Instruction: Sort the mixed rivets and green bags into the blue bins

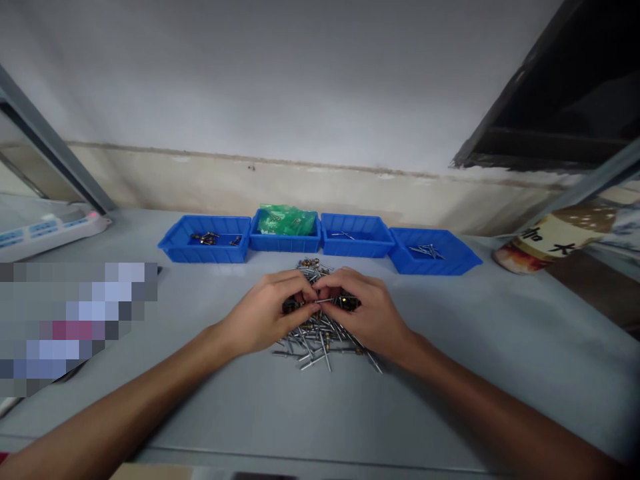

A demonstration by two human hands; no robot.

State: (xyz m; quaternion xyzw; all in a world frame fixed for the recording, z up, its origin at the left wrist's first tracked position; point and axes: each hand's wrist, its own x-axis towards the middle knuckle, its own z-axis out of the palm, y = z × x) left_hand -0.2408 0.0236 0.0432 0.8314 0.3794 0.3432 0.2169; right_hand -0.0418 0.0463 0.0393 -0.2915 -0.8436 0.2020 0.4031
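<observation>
A pile of metal rivets and brass-coloured fasteners [320, 337] lies on the grey table [280, 413]. Over its upper part, my left hand [275, 307] and my right hand [367, 310] meet at their fingertips. A thin silver rivet [325, 301] lies between the fingertips; the right thumb and fingers pinch it. My left fingers are closed at its left end, but what they hold is too small to make out. The hands hide part of the pile.
Behind the pile stand four blue bins: one with brass pieces [207, 257], one with a green bag [285, 245], two with silver rivets [357, 248] [435, 265]. A power strip [55, 233] is left, a labelled container [555, 240] right.
</observation>
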